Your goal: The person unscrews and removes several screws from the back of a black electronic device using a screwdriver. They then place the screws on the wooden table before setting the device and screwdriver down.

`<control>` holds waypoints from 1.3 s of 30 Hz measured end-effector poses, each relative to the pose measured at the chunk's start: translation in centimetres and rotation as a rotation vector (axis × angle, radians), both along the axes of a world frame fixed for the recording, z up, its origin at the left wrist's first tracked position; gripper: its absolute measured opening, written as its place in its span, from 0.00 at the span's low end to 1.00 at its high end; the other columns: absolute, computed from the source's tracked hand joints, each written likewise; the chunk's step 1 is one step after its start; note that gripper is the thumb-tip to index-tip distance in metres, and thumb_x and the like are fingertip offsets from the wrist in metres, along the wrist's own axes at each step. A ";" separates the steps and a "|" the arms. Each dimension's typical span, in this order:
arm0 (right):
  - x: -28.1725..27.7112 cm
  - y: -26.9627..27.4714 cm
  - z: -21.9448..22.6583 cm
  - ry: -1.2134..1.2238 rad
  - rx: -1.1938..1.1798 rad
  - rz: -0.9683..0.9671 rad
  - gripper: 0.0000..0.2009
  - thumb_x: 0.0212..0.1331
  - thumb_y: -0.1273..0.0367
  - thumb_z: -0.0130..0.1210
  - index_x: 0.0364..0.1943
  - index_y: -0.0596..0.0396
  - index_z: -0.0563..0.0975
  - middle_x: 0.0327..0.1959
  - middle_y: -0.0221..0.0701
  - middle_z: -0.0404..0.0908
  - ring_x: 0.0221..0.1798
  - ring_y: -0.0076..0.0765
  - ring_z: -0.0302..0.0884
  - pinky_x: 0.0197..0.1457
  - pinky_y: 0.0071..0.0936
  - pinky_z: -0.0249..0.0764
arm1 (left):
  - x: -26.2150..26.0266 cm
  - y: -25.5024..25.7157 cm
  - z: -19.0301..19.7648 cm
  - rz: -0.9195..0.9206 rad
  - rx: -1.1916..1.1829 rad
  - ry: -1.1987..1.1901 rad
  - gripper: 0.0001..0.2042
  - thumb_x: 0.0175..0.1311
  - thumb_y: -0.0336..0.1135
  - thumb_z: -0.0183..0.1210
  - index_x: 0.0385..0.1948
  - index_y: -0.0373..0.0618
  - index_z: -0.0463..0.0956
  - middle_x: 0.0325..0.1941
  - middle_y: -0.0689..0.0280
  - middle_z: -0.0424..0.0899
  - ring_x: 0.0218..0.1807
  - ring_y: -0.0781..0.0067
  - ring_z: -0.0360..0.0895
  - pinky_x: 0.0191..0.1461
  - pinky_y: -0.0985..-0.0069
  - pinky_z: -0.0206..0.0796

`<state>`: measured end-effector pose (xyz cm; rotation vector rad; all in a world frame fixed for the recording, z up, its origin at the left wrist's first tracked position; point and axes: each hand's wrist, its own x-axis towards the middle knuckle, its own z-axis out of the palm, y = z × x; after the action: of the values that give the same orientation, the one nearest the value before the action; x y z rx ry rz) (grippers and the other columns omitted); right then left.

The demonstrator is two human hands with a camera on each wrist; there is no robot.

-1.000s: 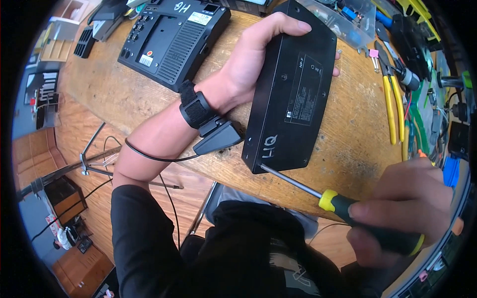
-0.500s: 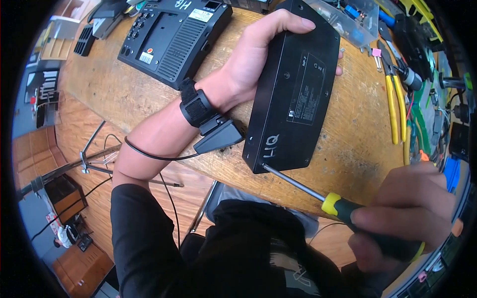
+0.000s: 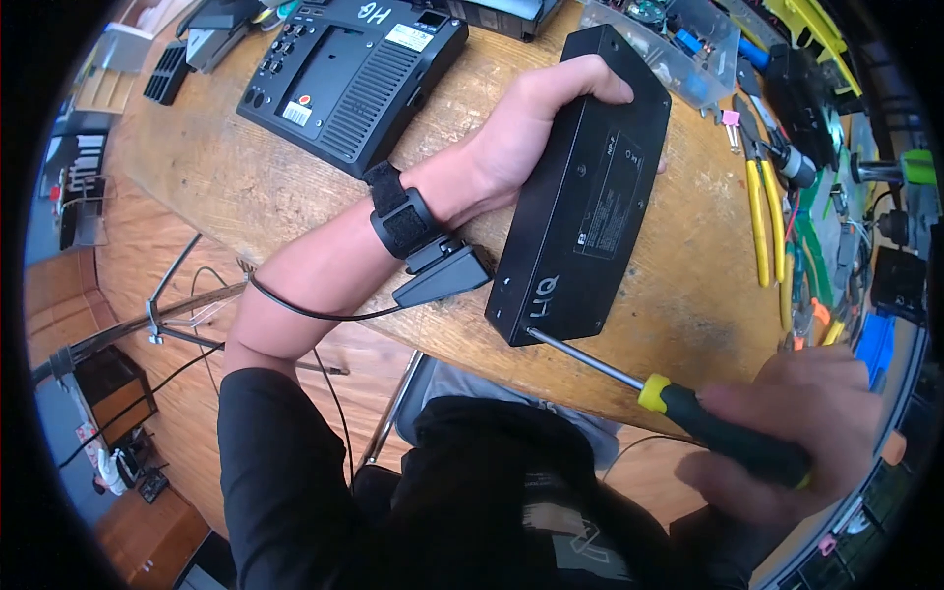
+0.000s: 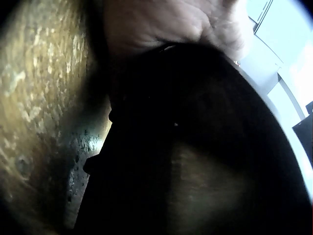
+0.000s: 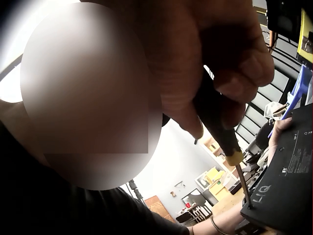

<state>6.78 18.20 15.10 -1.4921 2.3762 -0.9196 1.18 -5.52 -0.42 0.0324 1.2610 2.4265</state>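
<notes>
My left hand point(image 3: 521, 128) grips a flat black device casing point(image 3: 560, 236) by its long left side, thumb over the top face and fingers mostly hidden behind. "HQ" is handwritten at the casing's near end, beside a printed label marked NP-F. In my right hand point(image 3: 801, 423) is a screwdriver point(image 3: 703, 418) with a dark green and yellow handle. Its tip meets the casing's near-left corner, over a screw position. The right wrist view shows the shaft running from the yellow collar point(image 5: 234, 158) to that corner. In the left wrist view the casing is mostly dark against the palm point(image 4: 166, 24).
A second black device point(image 3: 359, 84), also marked HQ, lies at the back left of the wooden table point(image 3: 708, 236). To the right are yellow-handled pliers point(image 3: 765, 221), cables and tools. A clear plastic bin point(image 3: 678, 49) of small parts stands behind the casing.
The casing and left hand appear slightly lower and farther right as the head view shifts. The right-hand fingers have moved around the handle, while the tip stays at the same corner.
</notes>
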 end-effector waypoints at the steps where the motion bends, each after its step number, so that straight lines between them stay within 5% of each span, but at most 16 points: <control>1: 0.5 -0.1 0.1 0.002 0.009 -0.024 0.18 0.42 0.72 0.74 0.39 0.62 0.83 0.22 0.36 0.84 0.19 0.33 0.83 0.22 0.20 0.70 | 0.0 0.0 0.0 0.005 -0.006 -0.012 0.29 0.68 0.47 0.52 0.59 0.27 0.72 0.52 0.43 0.86 0.51 0.55 0.88 0.56 0.66 0.82; 7: 2.1 -0.5 0.2 0.019 0.046 -0.091 0.17 0.35 0.75 0.72 0.35 0.62 0.84 0.18 0.32 0.76 0.14 0.33 0.71 0.19 0.27 0.58 | 0.1 -0.1 0.0 -0.029 0.013 -0.026 0.27 0.68 0.46 0.52 0.57 0.28 0.74 0.49 0.45 0.87 0.47 0.59 0.89 0.52 0.69 0.83; 13: 2.8 -0.7 1.0 0.143 0.110 -0.057 0.18 0.30 0.74 0.73 0.34 0.58 0.83 0.23 0.33 0.77 0.22 0.39 0.74 0.25 0.33 0.61 | 0.3 -0.2 0.1 0.000 -0.029 0.030 0.27 0.69 0.47 0.53 0.57 0.30 0.75 0.48 0.49 0.88 0.44 0.64 0.90 0.49 0.73 0.84; 20: 4.4 -0.7 1.1 0.145 0.198 -0.250 0.21 0.41 0.68 0.76 0.42 0.57 0.82 0.29 0.34 0.83 0.27 0.39 0.79 0.34 0.34 0.68 | 0.0 -0.2 -0.3 -0.031 -0.012 0.044 0.28 0.68 0.49 0.53 0.57 0.30 0.75 0.47 0.49 0.88 0.44 0.65 0.90 0.48 0.73 0.84; 23: 5.2 -1.7 1.3 0.199 0.244 -0.419 0.14 0.46 0.67 0.78 0.34 0.55 0.84 0.24 0.29 0.82 0.25 0.39 0.82 0.31 0.30 0.70 | 0.0 -0.4 -0.4 -0.040 -0.039 0.101 0.28 0.69 0.49 0.52 0.57 0.29 0.74 0.47 0.48 0.88 0.44 0.64 0.90 0.49 0.73 0.84; 34: 5.6 -1.2 1.1 0.339 0.305 -0.222 0.13 0.44 0.72 0.75 0.36 0.54 0.85 0.23 0.29 0.73 0.22 0.35 0.73 0.23 0.33 0.64 | -0.2 -0.2 -0.8 -0.034 -0.017 0.110 0.28 0.70 0.48 0.51 0.58 0.28 0.73 0.48 0.47 0.87 0.46 0.61 0.90 0.49 0.71 0.85; 39: 4.5 -0.1 0.1 0.402 0.086 -0.006 0.24 0.36 0.69 0.78 0.43 0.57 0.84 0.28 0.33 0.77 0.30 0.39 0.78 0.30 0.33 0.68 | -0.2 -0.3 -0.7 -0.024 -0.049 0.135 0.27 0.70 0.47 0.52 0.58 0.28 0.73 0.47 0.48 0.87 0.45 0.62 0.90 0.49 0.71 0.85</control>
<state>11.31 18.07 15.23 -1.7751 2.6488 -0.5479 1.00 -5.84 -1.17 0.2000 1.3696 2.4067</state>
